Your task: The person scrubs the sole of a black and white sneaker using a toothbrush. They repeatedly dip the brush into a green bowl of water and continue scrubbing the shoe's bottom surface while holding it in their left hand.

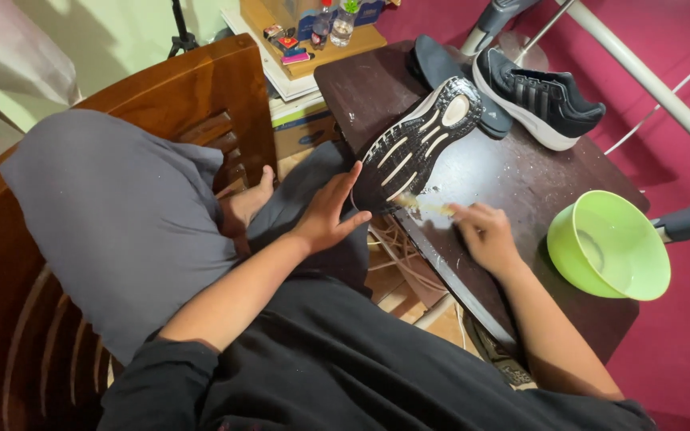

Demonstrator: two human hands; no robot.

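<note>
Shoe (417, 144) sole-up on table (521, 183); I see left hand (325, 215) spread flat against it, right hand (485, 235) pinching brush (425, 206) (blurred) at its heel.

The person wears a black top with short sleeves (161, 375) — the cloth ends above the elbows and both forearms are bare. Loose grey trousers (121, 215) cover the legs — plain, matte fabric with faint pale specks. The one foot (247, 203) in view is bare. Neither the left hand (325, 215) nor the right hand (485, 235) shows a glove, ring or watch.
</note>
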